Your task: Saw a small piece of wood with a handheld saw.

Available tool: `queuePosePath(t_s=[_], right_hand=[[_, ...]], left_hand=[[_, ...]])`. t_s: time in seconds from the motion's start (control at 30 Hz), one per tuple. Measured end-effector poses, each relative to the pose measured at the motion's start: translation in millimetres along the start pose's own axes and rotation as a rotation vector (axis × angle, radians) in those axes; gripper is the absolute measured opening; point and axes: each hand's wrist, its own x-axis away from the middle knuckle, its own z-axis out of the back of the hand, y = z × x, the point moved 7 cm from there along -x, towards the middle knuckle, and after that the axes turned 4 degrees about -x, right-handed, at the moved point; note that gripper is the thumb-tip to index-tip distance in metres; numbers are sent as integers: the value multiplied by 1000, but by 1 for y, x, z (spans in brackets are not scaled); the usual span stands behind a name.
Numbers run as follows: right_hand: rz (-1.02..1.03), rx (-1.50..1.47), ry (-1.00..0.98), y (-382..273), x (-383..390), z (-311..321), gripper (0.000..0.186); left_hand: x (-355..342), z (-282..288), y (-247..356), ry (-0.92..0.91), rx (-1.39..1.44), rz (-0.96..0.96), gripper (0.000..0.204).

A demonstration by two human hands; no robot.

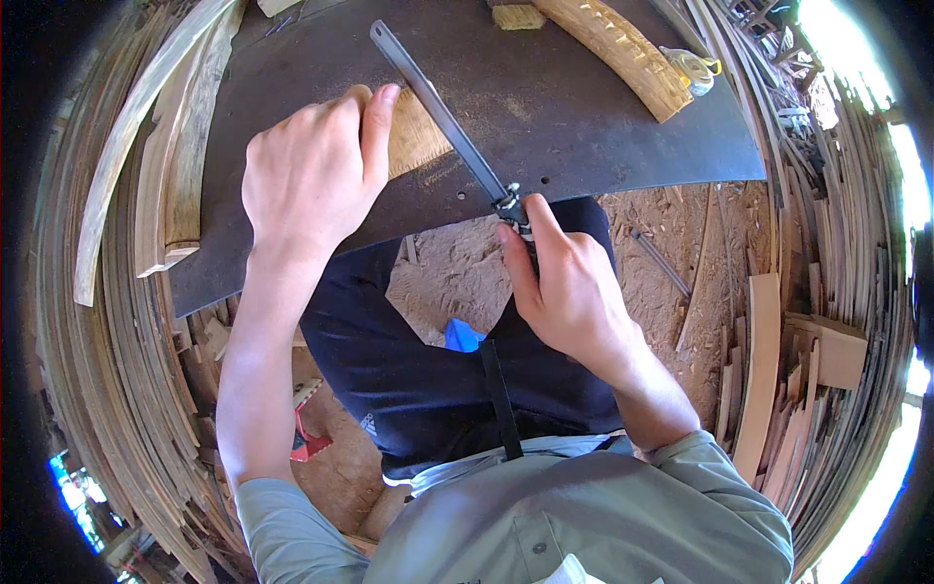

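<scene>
A small hacksaw with a long, narrow dark blade [443,109] slants up and to the left over a dark tabletop [321,60]. My right hand [576,282] is closed round its handle near the table's front edge. Beneath the blade lies a pale wooden block [416,138] with fine sawdust around it. My left hand [309,173] is closed over the block's left side, thumb stretched along it; the other fingertips are hidden behind the hand. The blade crosses the block's right part; whether it touches the wood I cannot tell.
A curved wooden piece [623,51] and a tape measure [693,70] lie at the table's far right, near a small wood block [518,17]. Long wooden pieces [177,161] rest at left. Stacked wood strips [856,253] flank both sides. A blue scrap [463,336] lies below.
</scene>
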Motion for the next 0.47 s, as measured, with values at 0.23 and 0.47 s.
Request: queuePosePath(t_s=[0.23,0.47], right_hand=[[-23,135,-20,-6,2,-3,24],[-57,252,-76,-14,-1,-3,32]], left_hand=[[0,1,2,5,-4,-13,53],[0,5,6,23,-42,-42,50]])
